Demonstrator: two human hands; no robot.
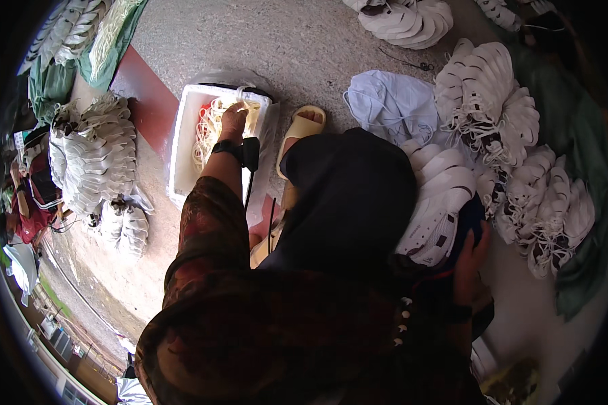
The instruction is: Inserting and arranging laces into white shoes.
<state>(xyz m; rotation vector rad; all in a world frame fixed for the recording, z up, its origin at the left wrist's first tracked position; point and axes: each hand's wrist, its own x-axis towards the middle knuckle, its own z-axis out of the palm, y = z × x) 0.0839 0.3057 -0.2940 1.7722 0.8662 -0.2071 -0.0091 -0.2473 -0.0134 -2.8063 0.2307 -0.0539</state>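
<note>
My left hand (234, 123) reaches into a white foam box (177, 165), its fingers closed on some cream shoelaces (213, 125). A wristband with a dark block sits on that wrist. A row of nested white shoe uppers (434, 216) leans by the right side of my lap. Beside their lower end lies my right hand (471, 263), dim, with its fingers stretched out against dark blue cloth. Nothing shows in that hand.
Bundles of white shoe uppers lie at the left (94, 158), top (412, 23) and right (490, 98). A white cloth bag (388, 101) is beyond my lap. Green sheeting (584, 250) runs along the right. A yellow slipper (307, 125) is on a foot by the box. People sit far left.
</note>
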